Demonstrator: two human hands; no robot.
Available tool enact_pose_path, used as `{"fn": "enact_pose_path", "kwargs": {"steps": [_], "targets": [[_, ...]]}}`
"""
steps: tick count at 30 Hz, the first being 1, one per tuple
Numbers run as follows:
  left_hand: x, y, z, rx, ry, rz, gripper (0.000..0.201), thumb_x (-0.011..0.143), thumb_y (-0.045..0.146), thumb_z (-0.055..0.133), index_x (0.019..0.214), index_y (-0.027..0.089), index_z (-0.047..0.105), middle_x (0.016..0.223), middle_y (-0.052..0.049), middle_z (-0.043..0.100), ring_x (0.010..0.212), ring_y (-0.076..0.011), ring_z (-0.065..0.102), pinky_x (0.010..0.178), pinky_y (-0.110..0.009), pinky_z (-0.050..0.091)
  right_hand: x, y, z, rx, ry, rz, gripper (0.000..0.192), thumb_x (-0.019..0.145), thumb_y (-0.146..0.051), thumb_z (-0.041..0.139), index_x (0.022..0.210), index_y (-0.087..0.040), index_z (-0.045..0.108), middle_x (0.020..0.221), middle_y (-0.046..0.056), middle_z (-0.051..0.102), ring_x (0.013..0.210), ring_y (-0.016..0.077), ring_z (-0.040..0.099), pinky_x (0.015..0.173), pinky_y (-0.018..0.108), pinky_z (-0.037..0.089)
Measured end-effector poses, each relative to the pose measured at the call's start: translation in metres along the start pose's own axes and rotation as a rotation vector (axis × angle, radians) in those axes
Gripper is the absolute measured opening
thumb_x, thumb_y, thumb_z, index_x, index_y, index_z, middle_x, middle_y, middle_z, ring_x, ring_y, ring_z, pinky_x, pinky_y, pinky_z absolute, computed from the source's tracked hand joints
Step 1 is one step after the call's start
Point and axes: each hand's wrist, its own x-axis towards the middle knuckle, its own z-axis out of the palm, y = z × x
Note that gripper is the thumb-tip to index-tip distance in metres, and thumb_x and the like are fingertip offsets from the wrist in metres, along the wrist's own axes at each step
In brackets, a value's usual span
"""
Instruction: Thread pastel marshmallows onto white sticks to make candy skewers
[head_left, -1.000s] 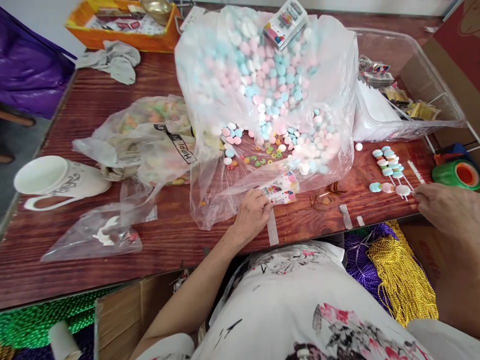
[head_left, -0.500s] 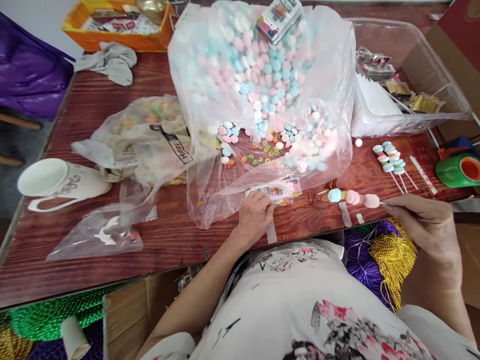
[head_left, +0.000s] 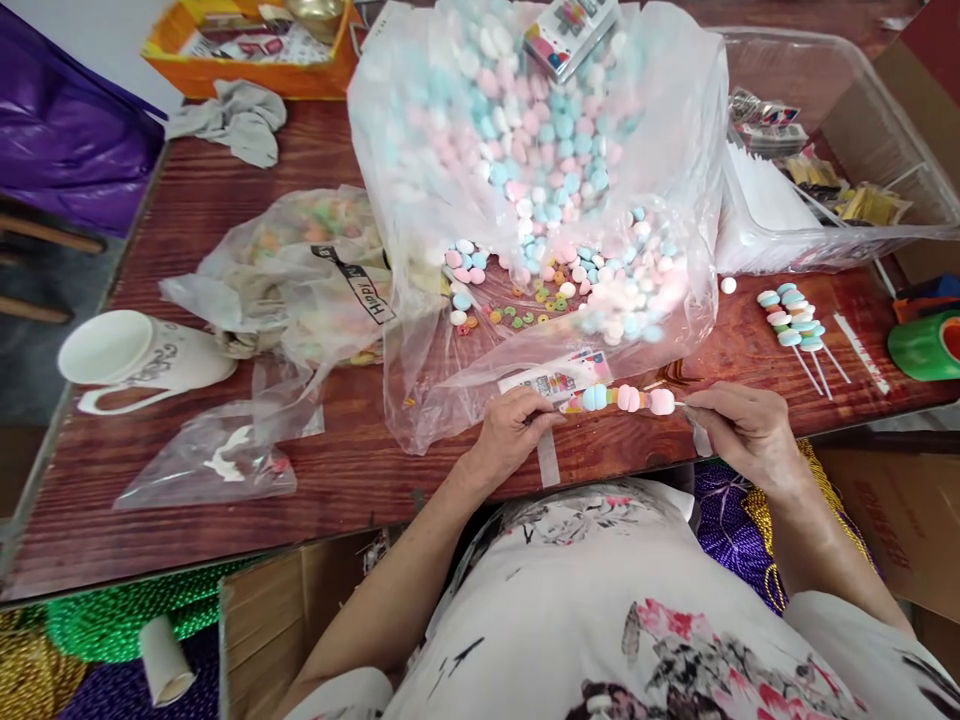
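My right hand (head_left: 739,428) pinches a thin white stick threaded with a blue, a pink and another pink marshmallow candy, a candy skewer (head_left: 628,399) held level above the table's near edge. My left hand (head_left: 514,432) holds the mouth of a small printed wrapper (head_left: 559,380), and the skewer's tip touches that opening. Just behind lies a big clear plastic bag (head_left: 675,150) spilling pink, blue and white candies, with small coloured ring candies (head_left: 517,315) on the wood in front of it.
Finished candy skewers (head_left: 791,322) lie at the right beside a green tape roll (head_left: 926,347). A clear tub (head_left: 847,110) holds packets and sticks. A white mug (head_left: 142,358) lies on its side at the left, near crumpled bags (head_left: 300,270). An orange tray (head_left: 247,45) sits far back.
My right hand picked up a candy skewer from the right side and carried it left to the wrapper held by my left hand. The left hand stayed put.
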Motion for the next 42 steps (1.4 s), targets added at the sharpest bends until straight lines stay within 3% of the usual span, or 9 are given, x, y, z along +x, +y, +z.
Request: {"fn": "enact_pose_path", "kwargs": {"steps": [5,12,19,25,29,32,35,38,42], "targets": [[-0.001,0.0,0.001,0.034,0.007,0.056,0.017,0.089,0.029,0.064,0.077,0.017,0.066,0.072,-0.002,0.066,0.068,-0.0133,0.059,0.066,-0.027,0.046,-0.001,0.0,0.003,-0.234,-0.061,-0.118,0.016,0.087,-0.012,0.058,0.093,-0.021,0.07,0.081,0.004,0.071,0.07,0.0147,0.063,0.066,0.027,0.046],[-0.003,0.002,0.005,0.233,-0.024,0.266,0.019,0.093,0.027,0.058,0.077,0.017,0.062,0.076,-0.004,0.064,0.073,-0.0154,0.056,0.067,-0.029,0.046,0.007,-0.012,0.003,-0.449,-0.18,-0.272,0.018,0.087,-0.011,0.053,0.083,-0.019,0.068,0.069,0.003,0.065,0.065,0.0139,0.056,0.064,0.027,0.039],[-0.007,-0.007,0.006,0.196,-0.07,0.337,0.011,0.093,0.02,0.056,0.082,0.017,0.06,0.081,-0.005,0.063,0.079,-0.0169,0.056,0.072,-0.032,0.049,0.006,-0.005,0.024,-0.31,-0.234,-0.26,0.017,0.089,-0.012,0.051,0.084,-0.018,0.066,0.069,0.002,0.062,0.062,0.0132,0.051,0.059,0.027,0.034],[0.0,0.003,-0.004,0.248,-0.021,0.375,0.01,0.09,0.023,0.059,0.099,0.018,0.059,0.102,-0.011,0.062,0.103,-0.024,0.057,0.09,-0.044,0.05,0.003,0.003,0.033,0.001,-0.096,-0.159,0.01,0.09,-0.015,0.056,0.089,-0.02,0.065,0.068,0.0,0.059,0.06,0.0117,0.05,0.06,0.024,0.039],[0.007,0.014,-0.006,0.381,-0.101,0.354,0.034,0.09,0.027,0.055,0.122,0.013,0.053,0.121,-0.019,0.057,0.117,-0.0309,0.051,0.099,-0.052,0.044,-0.002,0.002,0.039,0.074,-0.103,-0.174,0.011,0.09,-0.015,0.056,0.091,-0.02,0.065,0.066,0.0,0.059,0.059,0.0119,0.051,0.058,0.025,0.038],[0.007,0.016,-0.002,0.408,-0.204,0.316,0.022,0.092,0.029,0.05,0.105,0.014,0.058,0.101,-0.015,0.064,0.098,-0.0279,0.058,0.086,-0.044,0.048,-0.006,-0.002,0.044,0.072,-0.065,-0.219,0.013,0.089,-0.014,0.056,0.096,-0.021,0.065,0.069,0.001,0.062,0.061,0.0126,0.053,0.06,0.026,0.041],[0.006,0.022,-0.002,0.388,-0.274,0.173,0.022,0.093,0.036,0.049,0.09,0.016,0.057,0.081,-0.008,0.063,0.077,-0.022,0.059,0.068,-0.033,0.045,-0.007,-0.007,0.048,-0.111,-0.021,-0.308,0.019,0.087,-0.011,0.053,0.098,-0.02,0.066,0.072,0.003,0.065,0.063,0.014,0.054,0.062,0.027,0.041],[0.007,0.035,-0.006,0.345,-0.369,-0.011,0.025,0.091,0.042,0.055,0.085,0.018,0.055,0.073,-0.003,0.061,0.066,-0.0181,0.056,0.061,-0.028,0.039,-0.005,-0.013,0.047,-0.324,0.014,-0.422,0.025,0.084,-0.008,0.052,0.102,-0.018,0.066,0.073,0.004,0.066,0.066,0.0153,0.054,0.063,0.03,0.04],[0.01,0.054,-0.013,0.349,-0.537,-0.167,0.028,0.078,0.042,0.071,0.084,0.019,0.057,0.074,-0.001,0.062,0.066,-0.0187,0.056,0.06,-0.027,0.036,0.006,-0.017,0.037,-0.427,0.1,-0.494,0.028,0.084,-0.008,0.053,0.106,-0.02,0.066,0.077,0.004,0.067,0.07,0.0156,0.055,0.064,0.03,0.037]]}}
